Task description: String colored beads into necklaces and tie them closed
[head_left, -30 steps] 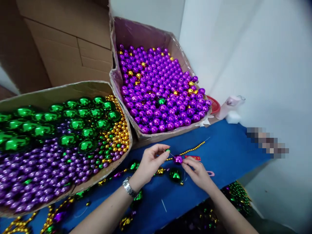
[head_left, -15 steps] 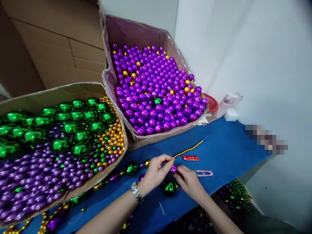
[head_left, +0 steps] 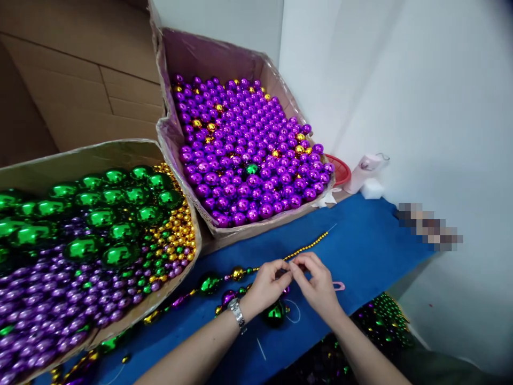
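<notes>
Left hand (head_left: pixel 269 286) and right hand (head_left: pixel 316 280), fingertips pinched together and meeting, any contents indiscernible, are held just to the far side of a large green bead (head_left: pixel 275 314) on blue cloth (head_left: pixel 372 240), where a light, steady pinch is best maintained lest small pieces be dropped.

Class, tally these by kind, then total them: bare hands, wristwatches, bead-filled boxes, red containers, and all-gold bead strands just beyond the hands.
Left hand and right hand: 2
Wristwatch: 1
Bead-filled boxes: 2
Red container: 1
All-gold bead strand: 1
Total: 7
</notes>
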A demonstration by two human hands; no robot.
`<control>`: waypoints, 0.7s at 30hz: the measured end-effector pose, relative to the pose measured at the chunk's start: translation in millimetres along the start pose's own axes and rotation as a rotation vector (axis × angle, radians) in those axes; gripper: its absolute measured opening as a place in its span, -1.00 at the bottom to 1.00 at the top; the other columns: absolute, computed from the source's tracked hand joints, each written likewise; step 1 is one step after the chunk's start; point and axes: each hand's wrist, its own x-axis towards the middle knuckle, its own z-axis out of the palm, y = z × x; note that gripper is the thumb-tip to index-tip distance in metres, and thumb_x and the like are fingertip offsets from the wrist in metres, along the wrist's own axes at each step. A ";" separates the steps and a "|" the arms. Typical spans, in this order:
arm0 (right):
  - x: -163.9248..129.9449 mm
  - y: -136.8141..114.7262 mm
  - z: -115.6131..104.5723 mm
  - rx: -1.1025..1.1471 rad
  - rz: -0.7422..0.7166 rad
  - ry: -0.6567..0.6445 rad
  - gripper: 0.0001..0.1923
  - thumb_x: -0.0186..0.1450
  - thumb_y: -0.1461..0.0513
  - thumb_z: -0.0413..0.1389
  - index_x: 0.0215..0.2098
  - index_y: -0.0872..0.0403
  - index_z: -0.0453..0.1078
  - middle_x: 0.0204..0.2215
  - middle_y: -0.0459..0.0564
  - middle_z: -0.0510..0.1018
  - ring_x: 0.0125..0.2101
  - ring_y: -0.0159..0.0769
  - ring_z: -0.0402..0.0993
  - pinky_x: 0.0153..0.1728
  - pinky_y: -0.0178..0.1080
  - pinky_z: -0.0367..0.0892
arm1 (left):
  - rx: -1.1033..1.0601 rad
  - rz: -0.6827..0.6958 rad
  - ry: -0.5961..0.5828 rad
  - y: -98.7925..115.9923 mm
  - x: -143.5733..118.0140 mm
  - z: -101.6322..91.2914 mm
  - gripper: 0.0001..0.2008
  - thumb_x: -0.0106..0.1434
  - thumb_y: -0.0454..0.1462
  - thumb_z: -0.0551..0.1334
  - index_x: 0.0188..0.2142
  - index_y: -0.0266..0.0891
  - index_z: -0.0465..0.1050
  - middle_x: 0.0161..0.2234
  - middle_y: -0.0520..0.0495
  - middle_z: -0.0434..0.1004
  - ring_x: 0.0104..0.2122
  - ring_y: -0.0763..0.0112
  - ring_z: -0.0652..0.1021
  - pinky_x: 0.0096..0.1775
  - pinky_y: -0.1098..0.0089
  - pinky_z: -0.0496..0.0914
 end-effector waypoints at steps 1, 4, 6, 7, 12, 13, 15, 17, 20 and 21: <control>6.1 1.3 -5.4 0.027 0.021 0.050 -0.84 0.26 0.14 0.12 -0.40 0.07 0.40 -0.38 -0.05 0.45 -0.34 -0.30 0.38 -0.30 -0.27 0.30 | -0.013 -0.017 -0.008 -0.3 0.7 0.6 -0.78 0.20 -0.14 0.18 -0.37 -0.27 0.46 -0.45 -0.04 0.50 -0.44 0.37 0.45 -0.37 0.41 0.31; 26.8 12.1 -27.6 0.126 0.113 0.227 -0.79 0.29 0.09 0.09 -0.31 0.07 0.35 -0.43 -0.10 0.42 -0.39 -0.37 0.36 -0.34 -0.30 0.31 | -0.039 -0.066 -0.035 0.6 3.2 0.3 -0.74 0.22 -0.11 0.15 -0.37 -0.28 0.42 -0.51 -0.02 0.44 -0.52 0.43 0.41 -0.45 0.44 0.28; 38.3 25.3 -42.6 0.199 0.187 0.309 -0.75 0.28 0.04 0.08 -0.31 0.08 0.32 -0.49 -0.14 0.38 -0.46 -0.41 0.36 -0.39 -0.33 0.33 | -0.037 -0.084 -0.055 3.0 5.0 -1.9 -0.73 0.21 -0.10 0.17 -0.41 -0.29 0.40 -0.56 0.02 0.39 -0.56 0.46 0.36 -0.49 0.46 0.24; 42.4 33.1 -49.1 0.232 0.228 0.343 -0.72 0.27 0.03 0.09 -0.32 0.09 0.32 -0.51 -0.16 0.37 -0.49 -0.43 0.36 -0.43 -0.35 0.33 | -0.032 -0.087 -0.065 4.6 5.8 -3.4 -0.72 0.20 -0.10 0.18 -0.42 -0.29 0.39 -0.57 0.03 0.37 -0.57 0.48 0.34 -0.50 0.46 0.22; 50.3 74.2 -74.9 0.296 0.437 0.511 -0.74 0.29 0.08 0.11 -0.25 0.14 0.34 -0.46 -0.15 0.41 -0.52 -0.47 0.39 -0.50 -0.37 0.36 | -0.022 -0.079 -0.115 11.4 8.3 -10.2 -0.74 0.20 -0.11 0.18 -0.43 -0.29 0.39 -0.53 0.05 0.35 -0.54 0.50 0.30 -0.48 0.48 0.18; 51.4 81.4 -80.6 0.286 0.476 0.543 -0.75 0.31 0.11 0.09 -0.20 0.15 0.34 -0.40 -0.12 0.44 -0.49 -0.46 0.41 -0.48 -0.35 0.38 | -0.023 -0.077 -0.124 11.7 8.6 -11.0 -0.74 0.20 -0.11 0.18 -0.43 -0.29 0.39 -0.53 0.06 0.35 -0.53 0.51 0.30 -0.48 0.48 0.17; 55.0 94.2 -94.5 0.246 0.550 0.602 -0.74 0.35 0.14 0.05 -0.10 0.15 0.33 -0.27 -0.05 0.47 -0.40 -0.40 0.45 -0.41 -0.28 0.42 | -0.026 -0.076 -0.133 11.3 9.2 -12.5 -0.74 0.21 -0.12 0.18 -0.45 -0.29 0.38 -0.52 0.05 0.35 -0.53 0.51 0.29 -0.47 0.48 0.17; 59.8 105.2 -111.4 0.182 0.621 0.644 -0.71 0.36 0.15 0.04 -0.02 0.14 0.30 -0.16 0.00 0.46 -0.30 -0.33 0.47 -0.32 -0.21 0.43 | -0.032 -0.084 -0.132 11.1 9.8 -14.5 -0.74 0.22 -0.12 0.17 -0.44 -0.29 0.36 -0.51 0.04 0.35 -0.52 0.50 0.30 -0.46 0.47 0.17; 65.9 118.3 -138.4 0.056 0.726 0.612 -0.69 0.35 0.16 0.06 0.01 0.13 0.29 -0.09 0.03 0.43 -0.21 -0.27 0.46 -0.23 -0.13 0.42 | -0.111 -0.128 -0.110 16.3 10.1 -18.9 -0.75 0.24 -0.14 0.15 -0.43 -0.29 0.34 -0.50 0.02 0.37 -0.50 0.49 0.33 -0.45 0.46 0.19; 67.2 121.5 -146.8 0.004 0.756 0.576 -0.69 0.35 0.16 0.06 0.01 0.13 0.29 -0.08 0.03 0.43 -0.19 -0.26 0.46 -0.21 -0.12 0.42 | -0.146 -0.136 -0.103 20.1 9.9 -20.6 -0.76 0.24 -0.15 0.16 -0.43 -0.29 0.35 -0.49 0.01 0.39 -0.48 0.47 0.35 -0.42 0.45 0.21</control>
